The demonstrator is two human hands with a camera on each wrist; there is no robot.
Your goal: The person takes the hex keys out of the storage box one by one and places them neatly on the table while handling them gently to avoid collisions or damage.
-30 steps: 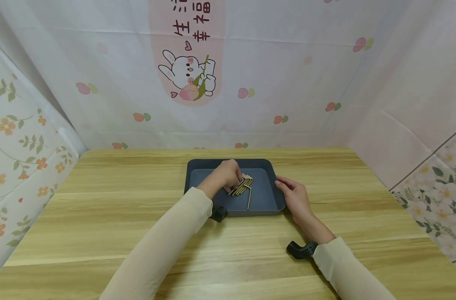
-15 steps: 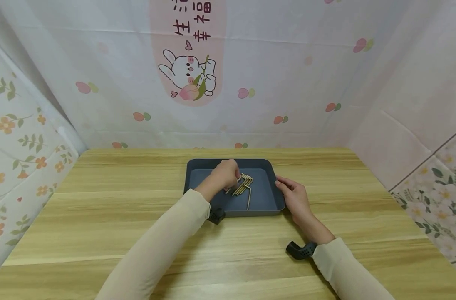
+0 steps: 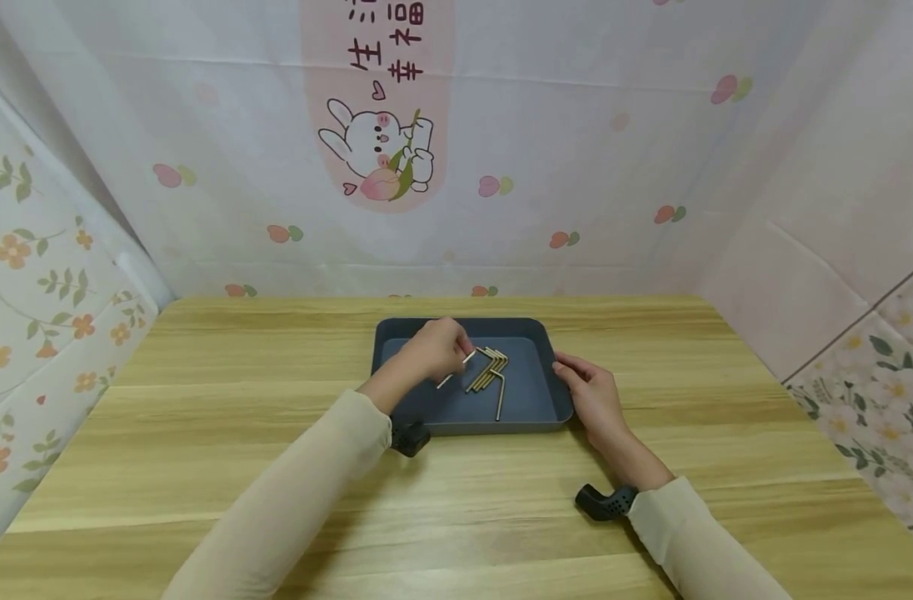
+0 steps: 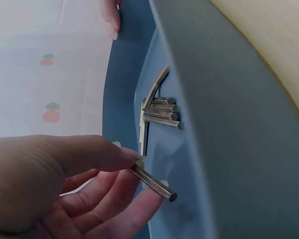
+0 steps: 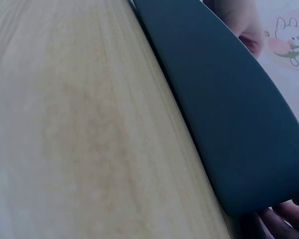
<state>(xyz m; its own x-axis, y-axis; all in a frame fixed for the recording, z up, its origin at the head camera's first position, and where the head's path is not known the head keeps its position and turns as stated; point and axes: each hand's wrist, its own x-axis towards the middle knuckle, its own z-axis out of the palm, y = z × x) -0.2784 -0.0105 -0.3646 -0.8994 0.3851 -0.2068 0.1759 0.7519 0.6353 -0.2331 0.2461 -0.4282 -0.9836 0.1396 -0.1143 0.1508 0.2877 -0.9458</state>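
Observation:
My left hand is over the left half of a dark grey-blue tray. Between its thumb and fingers it pinches a brass-coloured hex key, whose hexagonal end shows in the left wrist view. To the right of this hand, several more hex keys lie in a loose row on the tray's floor, and one of them sits apart, slanting toward the front wall. My right hand grips the tray's right wall, thumb at the rim and fingers outside. The right wrist view shows mostly the tray's outer wall.
The tray stands on a wood-grain table. Behind it hangs a white curtain with a rabbit print, and floral cloths flank both sides. A black wrist device sits on the right wrist, another on the left.
My left hand has drawn leftward, away from the pile, bringing one hex key with it. More of the pile is now visible. The right hand stays at the tray's edge.

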